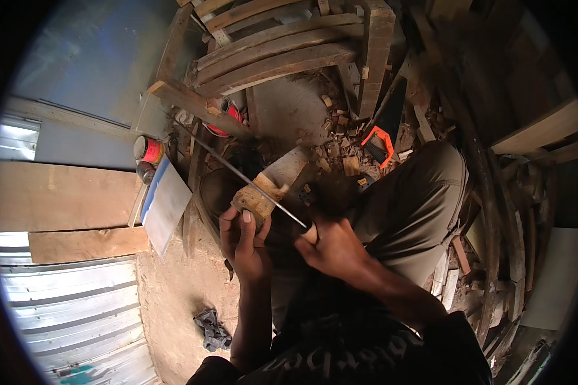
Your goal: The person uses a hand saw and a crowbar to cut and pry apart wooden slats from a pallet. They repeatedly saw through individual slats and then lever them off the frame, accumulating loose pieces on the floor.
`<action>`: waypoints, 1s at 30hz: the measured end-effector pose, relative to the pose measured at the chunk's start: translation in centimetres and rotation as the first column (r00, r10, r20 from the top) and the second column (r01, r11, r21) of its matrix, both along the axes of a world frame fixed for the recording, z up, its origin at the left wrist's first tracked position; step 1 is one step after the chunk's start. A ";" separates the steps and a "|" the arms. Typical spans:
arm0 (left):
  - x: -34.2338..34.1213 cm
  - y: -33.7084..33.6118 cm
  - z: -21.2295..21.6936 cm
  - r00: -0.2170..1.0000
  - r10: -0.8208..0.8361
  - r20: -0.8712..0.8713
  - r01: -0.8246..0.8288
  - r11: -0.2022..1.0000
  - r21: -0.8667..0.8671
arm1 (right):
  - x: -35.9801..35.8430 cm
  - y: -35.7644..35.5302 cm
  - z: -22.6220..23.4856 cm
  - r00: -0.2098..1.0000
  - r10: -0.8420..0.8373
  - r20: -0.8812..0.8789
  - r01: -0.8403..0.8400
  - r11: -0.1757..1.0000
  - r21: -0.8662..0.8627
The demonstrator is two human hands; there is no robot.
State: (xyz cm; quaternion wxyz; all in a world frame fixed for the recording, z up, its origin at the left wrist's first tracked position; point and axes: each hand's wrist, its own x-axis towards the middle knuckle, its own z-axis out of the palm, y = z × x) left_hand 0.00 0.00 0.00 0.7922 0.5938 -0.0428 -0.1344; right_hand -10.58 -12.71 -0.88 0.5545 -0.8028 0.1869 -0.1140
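Observation:
My left hand (245, 240) has its fingers and thumb closed on the near end of a wooden block (258, 200), which is tilted above my lap. Part of the block is pale and freshly cut, the rest darker. In my right hand (337, 250) is the pale handle of a long, thin metal file (237, 174). Its narrow shaft slants up to the left and lies across the block, near the pale section. The fingers of my right hand are wrapped round the handle and partly hidden from above.
An orange-handled handsaw (379, 146) leans among wood offcuts (351, 165) ahead of my knee. To the left are a red-labelled can (149, 149) and a white-and-blue sheet (167, 208). A curved-slat wooden frame (282, 61) stands in front. A dark crumpled cloth (212, 329) lies on the ground.

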 end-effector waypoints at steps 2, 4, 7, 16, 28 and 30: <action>-0.2 -0.4 -0.2 1.000 -0.007 0.003 0.007 0.998 -0.058 | -0.1 -0.8 2.6 0.960 -0.048 0.277 0.030 0.997 0.068; 0.1 0.5 -0.7 1.000 -0.022 -0.002 0.021 0.997 -0.071 | -0.4 0.2 2.4 0.992 -0.016 0.125 0.005 0.996 0.090; 0.1 -0.7 0.0 0.997 -0.021 0.079 0.019 1.000 0.023 | 0.9 -0.2 -1.4 0.990 0.055 -0.127 -0.052 0.998 0.024; 0.5 0.7 0.0 0.997 -0.045 -0.059 0.042 0.997 -0.057 | 0.3 1.0 2.9 0.985 -0.077 0.157 0.067 0.995 0.071; -0.4 0.8 -0.6 0.999 -0.028 -0.040 0.026 0.999 -0.028 | 0.0 1.0 1.6 0.998 0.040 -0.048 -0.034 0.993 0.109; -0.9 -0.2 0.1 0.999 0.021 -0.027 -0.020 0.999 0.037 | 0.5 0.6 -4.5 0.986 0.031 -0.165 -0.051 0.992 -0.115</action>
